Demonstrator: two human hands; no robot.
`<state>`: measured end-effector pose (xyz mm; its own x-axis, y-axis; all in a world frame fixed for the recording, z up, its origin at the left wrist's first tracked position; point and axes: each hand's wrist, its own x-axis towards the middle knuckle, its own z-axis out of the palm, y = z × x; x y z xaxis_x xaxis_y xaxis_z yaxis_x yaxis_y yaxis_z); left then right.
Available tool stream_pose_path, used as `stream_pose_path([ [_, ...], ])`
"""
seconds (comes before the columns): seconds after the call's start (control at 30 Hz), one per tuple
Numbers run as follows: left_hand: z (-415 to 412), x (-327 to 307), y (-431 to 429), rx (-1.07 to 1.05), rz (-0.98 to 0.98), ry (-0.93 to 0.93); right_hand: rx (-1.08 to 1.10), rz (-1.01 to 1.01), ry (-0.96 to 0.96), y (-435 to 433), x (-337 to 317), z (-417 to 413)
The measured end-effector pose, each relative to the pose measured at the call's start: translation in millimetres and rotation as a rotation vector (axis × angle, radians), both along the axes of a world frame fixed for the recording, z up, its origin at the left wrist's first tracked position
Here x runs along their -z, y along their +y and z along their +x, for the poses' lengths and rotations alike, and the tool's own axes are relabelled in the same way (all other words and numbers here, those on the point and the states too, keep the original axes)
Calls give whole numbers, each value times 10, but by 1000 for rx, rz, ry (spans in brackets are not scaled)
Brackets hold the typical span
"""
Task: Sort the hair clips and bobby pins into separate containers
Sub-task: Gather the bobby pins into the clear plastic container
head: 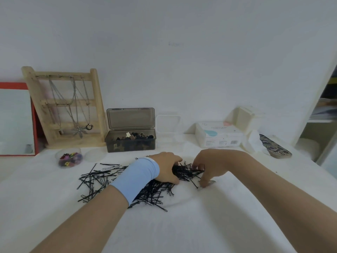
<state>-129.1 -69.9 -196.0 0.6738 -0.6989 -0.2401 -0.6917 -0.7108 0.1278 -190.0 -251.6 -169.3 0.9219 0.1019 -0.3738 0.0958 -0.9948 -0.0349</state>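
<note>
my left hand (166, 166) cupped over bobby pins (127, 181) loose on white cloth (200, 225) | right hand (209, 167) pinching, maybe one pin | clips in smoked box (131, 143) | risk: tangled pins drag out, scatter

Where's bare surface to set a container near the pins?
Free: the near white surface between the forearms, and right of the right hand below the tissue pack. Crowded: the bobby pins around the left hand, and the back row from jewellery stand to smoky box.
</note>
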Motion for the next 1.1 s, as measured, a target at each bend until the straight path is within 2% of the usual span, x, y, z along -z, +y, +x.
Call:
stream_pose_path([
  [0.1, -99, 13, -100, -18, 79, 0, 21, 82, 28, -36, -27, -61],
  [0.23, -214, 82, -344, -22, 104, -28, 34, -4, 67, -65, -21, -63],
  [0.4, 31, 2, -474, 2, -84, 71, -22, -4, -60, -58, 23, 221],
  [0.53, 268, -49, -340, 20, -73, 73, -87, 15, -77, 69, 52, 494],
  [0.67, 442, -71, -74, -14, -134, 120, -90, 169, -80, 211, 25, 671],
  [0.83, 417, 40, 94, -48, -197, 111, -97, 234, -72, 235, -63, 621],
  [0.9, 383, 70, 96, -55, -204, 88, -79, 205, -92, 161, -108, 539],
  [1.03, 258, 164, 49, -34, -117, 49, 44, -45, -29, -9, -25, 346],
  [1.1, 190, 196, 17, -40, -103, 26, 82, -5, -62, -69, 79, 288],
])
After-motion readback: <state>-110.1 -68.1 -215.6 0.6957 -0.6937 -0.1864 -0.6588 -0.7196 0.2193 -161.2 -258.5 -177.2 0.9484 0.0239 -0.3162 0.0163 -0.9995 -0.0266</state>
